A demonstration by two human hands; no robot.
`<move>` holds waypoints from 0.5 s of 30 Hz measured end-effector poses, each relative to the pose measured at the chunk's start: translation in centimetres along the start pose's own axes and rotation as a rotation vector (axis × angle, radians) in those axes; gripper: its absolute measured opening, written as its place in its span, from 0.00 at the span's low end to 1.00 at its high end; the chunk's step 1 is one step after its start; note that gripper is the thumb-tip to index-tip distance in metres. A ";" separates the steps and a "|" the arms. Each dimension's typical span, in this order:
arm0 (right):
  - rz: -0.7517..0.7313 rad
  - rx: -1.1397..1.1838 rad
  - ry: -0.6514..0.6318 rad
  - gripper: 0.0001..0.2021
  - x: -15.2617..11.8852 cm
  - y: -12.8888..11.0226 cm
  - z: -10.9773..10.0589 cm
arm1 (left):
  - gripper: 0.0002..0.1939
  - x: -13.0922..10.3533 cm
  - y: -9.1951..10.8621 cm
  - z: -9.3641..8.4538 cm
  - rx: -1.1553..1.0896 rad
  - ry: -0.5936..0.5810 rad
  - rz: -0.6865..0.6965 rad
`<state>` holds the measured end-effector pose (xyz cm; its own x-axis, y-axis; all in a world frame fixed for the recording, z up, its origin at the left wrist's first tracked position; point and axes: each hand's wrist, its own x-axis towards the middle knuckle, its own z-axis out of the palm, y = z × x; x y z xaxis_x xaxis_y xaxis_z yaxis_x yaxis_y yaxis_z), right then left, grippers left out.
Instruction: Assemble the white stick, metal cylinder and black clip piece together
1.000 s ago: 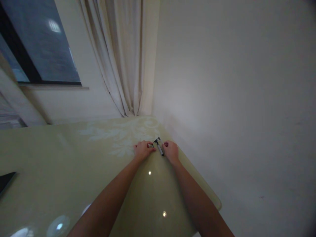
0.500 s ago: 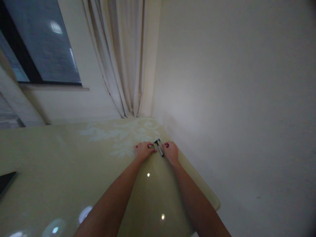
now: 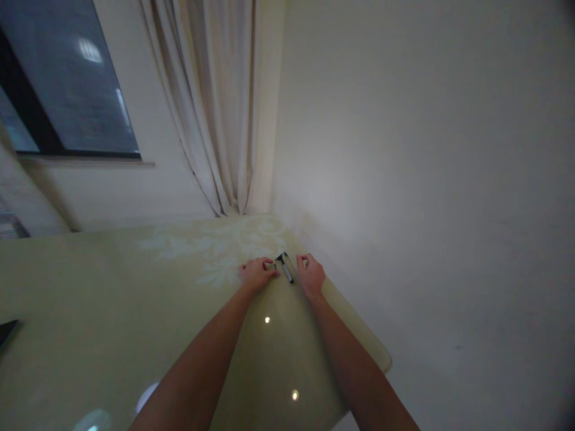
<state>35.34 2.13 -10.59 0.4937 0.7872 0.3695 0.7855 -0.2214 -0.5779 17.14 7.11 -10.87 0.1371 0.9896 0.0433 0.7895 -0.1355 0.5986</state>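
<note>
A small razor-like item (image 3: 287, 273), with a dark crosswise head and a grey and black handle, lies on the glossy pale table near its far right corner. My left hand (image 3: 256, 275) rests just left of it. Its thumb and forefinger curve around a small dark piece (image 3: 275, 266) too tiny to name. On the other side, my right hand (image 3: 311, 276) is held a little apart from the handle, its fingers loosely bent and nothing visible between them. Part of its fingers is hidden by the hand itself.
A bare wall (image 3: 404, 179) runs close along the right edge of the table (image 3: 112, 299). Behind stand a curtain (image 3: 224, 120) and a window (image 3: 85, 78). A dark flat object (image 3: 6, 331) juts in at the left edge.
My right hand has drawn away from the razor-like item, leaving a gap. My left hand keeps its place beside it. The whole view has shifted slightly.
</note>
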 end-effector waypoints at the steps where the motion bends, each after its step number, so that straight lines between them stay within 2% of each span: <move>1: 0.009 -0.003 0.001 0.20 0.0 0.0 0.0 | 0.24 0.0 0.0 0.0 -0.002 0.006 -0.003; 15: 0.016 0.010 0.009 0.21 0.0 0.3 0.3 | 0.20 -0.7 0.4 0.7 0.033 0.079 0.012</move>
<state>35.43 2.19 -10.98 0.5098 0.7782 0.3667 0.7736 -0.2283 -0.5911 17.75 6.31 -11.21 0.1002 0.9884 0.1138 0.8078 -0.1476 0.5707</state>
